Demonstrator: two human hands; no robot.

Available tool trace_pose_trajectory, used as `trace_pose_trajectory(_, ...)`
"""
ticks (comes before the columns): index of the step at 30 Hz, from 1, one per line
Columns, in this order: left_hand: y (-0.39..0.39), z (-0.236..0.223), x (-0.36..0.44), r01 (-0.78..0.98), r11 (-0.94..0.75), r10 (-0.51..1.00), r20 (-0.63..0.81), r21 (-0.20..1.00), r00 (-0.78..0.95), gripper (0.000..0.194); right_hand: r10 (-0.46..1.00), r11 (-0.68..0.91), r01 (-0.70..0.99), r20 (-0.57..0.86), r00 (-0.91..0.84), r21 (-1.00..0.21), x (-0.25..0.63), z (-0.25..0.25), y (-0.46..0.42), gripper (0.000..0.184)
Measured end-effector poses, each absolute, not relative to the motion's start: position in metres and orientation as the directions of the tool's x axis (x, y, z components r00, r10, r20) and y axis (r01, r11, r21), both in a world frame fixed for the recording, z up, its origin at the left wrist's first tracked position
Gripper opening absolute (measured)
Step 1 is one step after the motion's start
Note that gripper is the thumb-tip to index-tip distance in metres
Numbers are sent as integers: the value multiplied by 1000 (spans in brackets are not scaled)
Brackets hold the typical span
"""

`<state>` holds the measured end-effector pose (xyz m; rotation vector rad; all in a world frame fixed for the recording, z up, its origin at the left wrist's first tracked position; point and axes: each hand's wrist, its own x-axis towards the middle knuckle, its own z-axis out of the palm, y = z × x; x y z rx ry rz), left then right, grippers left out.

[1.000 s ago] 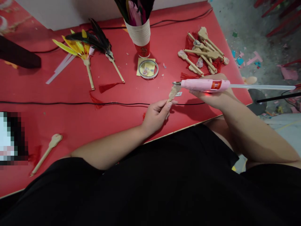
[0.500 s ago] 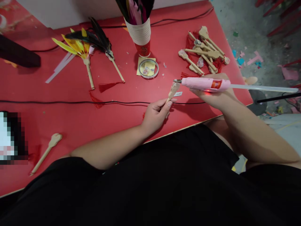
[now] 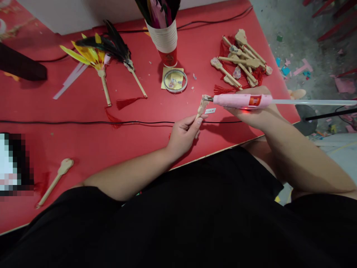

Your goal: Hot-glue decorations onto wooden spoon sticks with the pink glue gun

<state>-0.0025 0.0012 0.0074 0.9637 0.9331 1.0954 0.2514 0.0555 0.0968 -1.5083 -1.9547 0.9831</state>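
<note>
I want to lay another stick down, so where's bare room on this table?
The widest bare patch of red tabletop lies between the black cord, the left forearm and the lone wooden stick. A smaller one lies between the pale ring, cord and black-feathered stick. It's crowded at the stick pile beyond the right hand.

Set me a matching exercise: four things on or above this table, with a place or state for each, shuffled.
1. Pink glue gun
2. Yellow feathers
3. Round ring
4. Paper cups

A. Lying over a yellow paper square
B. Standing, with pink and dark feathers inside
C. In the right hand
D. Fixed to a wooden handle

Pairs: 1-C, 2-D, 3-A, 4-B
</note>
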Motion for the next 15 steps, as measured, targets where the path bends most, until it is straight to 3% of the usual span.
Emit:
trace_pose_trajectory(5, 2, 6, -3, -305, 161, 974, -101, 939, 202, 52, 969, 120, 589, -36, -246, -799, 251, 95, 55, 30)
trace_pose_trajectory(11, 3, 7, -4, -310, 152, 972, -85, 938, 219, 53, 954, 134, 609, -64, -292, -782, 251, 99, 57, 41)
trace_pose_trajectory(15, 1, 7, -4, -308, 154, 971, -85, 939, 225, 50, 951, 170, 603, -32, -309, -780, 251, 101, 57, 37)
